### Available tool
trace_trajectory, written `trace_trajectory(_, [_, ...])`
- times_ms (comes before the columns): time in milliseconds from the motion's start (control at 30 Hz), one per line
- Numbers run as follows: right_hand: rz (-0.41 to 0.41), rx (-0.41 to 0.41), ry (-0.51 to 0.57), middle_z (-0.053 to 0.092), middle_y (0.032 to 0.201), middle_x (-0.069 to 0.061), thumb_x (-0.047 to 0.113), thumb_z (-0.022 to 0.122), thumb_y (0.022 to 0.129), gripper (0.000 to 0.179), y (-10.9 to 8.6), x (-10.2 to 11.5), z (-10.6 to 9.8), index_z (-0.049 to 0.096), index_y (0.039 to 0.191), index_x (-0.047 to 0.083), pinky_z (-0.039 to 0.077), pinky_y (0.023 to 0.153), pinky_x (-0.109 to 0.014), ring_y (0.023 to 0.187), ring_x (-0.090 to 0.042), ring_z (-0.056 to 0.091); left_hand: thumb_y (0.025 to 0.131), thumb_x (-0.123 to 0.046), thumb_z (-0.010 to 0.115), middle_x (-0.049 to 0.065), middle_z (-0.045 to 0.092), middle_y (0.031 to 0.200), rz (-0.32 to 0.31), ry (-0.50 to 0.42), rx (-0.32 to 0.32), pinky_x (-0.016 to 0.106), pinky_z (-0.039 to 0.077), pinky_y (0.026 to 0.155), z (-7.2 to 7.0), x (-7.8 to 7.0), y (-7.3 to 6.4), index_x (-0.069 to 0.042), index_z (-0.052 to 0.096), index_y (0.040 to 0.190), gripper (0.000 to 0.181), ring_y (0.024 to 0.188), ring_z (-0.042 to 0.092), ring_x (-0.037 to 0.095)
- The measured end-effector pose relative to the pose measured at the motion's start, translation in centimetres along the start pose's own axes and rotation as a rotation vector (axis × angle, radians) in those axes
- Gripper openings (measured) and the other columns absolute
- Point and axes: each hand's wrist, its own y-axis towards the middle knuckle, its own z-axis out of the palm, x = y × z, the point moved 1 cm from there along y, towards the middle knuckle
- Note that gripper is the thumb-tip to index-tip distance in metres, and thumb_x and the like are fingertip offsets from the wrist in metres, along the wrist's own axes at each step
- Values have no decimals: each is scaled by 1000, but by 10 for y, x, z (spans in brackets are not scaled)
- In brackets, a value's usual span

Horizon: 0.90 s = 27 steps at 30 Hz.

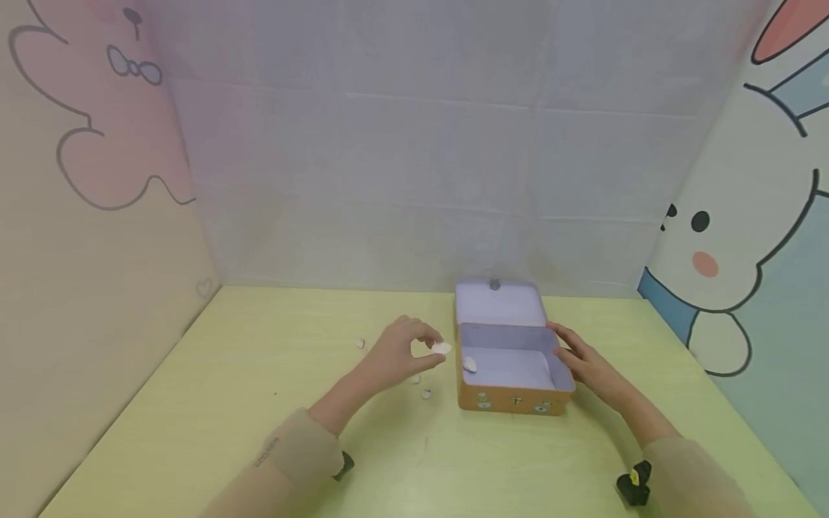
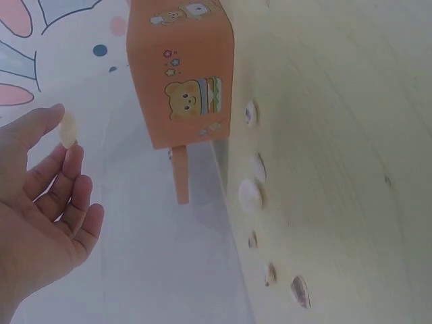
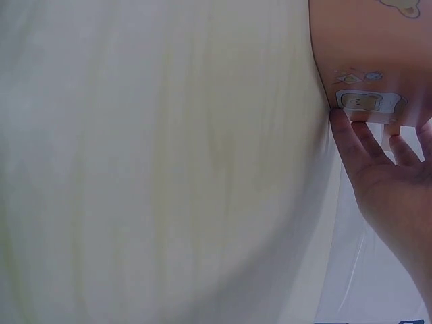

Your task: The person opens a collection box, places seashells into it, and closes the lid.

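In the head view, my left hand (image 1: 395, 356) pinches a small white seashell (image 1: 441, 348) between thumb and fingertips, just left of an orange suitcase-shaped box (image 1: 514, 400). The same shell (image 2: 68, 129) shows side-on in the left wrist view, with the other fingers loosely bent below it. The box's lid (image 1: 500, 306) is raised toward the back, and its lilac inside shows. One white shell (image 1: 470, 365) lies inside by the left wall. My right hand (image 1: 592, 370) rests its extended fingers against the box's right side; in the right wrist view those fingers (image 3: 349, 143) touch the box's edge.
Several loose shells lie on the pale yellow table left of the box, among them a round white one (image 2: 250, 196) and a darker one (image 2: 300, 291). Printed panels stand at both sides, with a plain pale sheet (image 1: 414, 180) behind. Each wrist carries a dark device (image 1: 635, 483).
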Motion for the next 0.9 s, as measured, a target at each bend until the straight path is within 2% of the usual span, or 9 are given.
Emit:
trace_trajectory(200, [7,-1,-8,3,157,-20,30,37,103,57,1,-1,-1,12,152,17,36,97,-64,136,-52,17,81,-25,75,0,66,90,1,-33,2,30,44,81,13,-6,7,-10,69,99,25,89,54,17])
trace_trajectory(400, [9,0,-5,3,157,-20,29,37,103,57,1,0,-1,12,152,18,35,97,-65,136,-52,16,80,-25,75,-4,65,89,5,-30,11,28,43,82,25,-10,11,-10,70,99,25,90,56,18])
trace_trajectory(533, [9,0,-4,3,157,-21,30,37,103,57,1,-1,-1,12,152,18,35,98,-65,136,-51,16,81,-26,74,-3,66,91,-12,-31,42,27,44,84,30,-13,14,-10,70,100,24,91,53,14])
trace_trajectory(800, [17,-6,-6,4,156,-21,30,37,103,57,1,2,0,13,152,16,35,98,-65,136,-51,17,81,-27,74,-7,64,90,-69,-28,118,25,44,84,46,-14,21,-12,70,99,24,94,54,18])
trace_trajectory(900, [22,-4,-4,4,156,-21,30,38,103,57,1,2,0,12,152,16,34,98,-65,136,-51,16,81,-28,74,-9,63,89,-76,1,139,24,43,82,51,-15,23,-14,70,98,23,93,53,17])
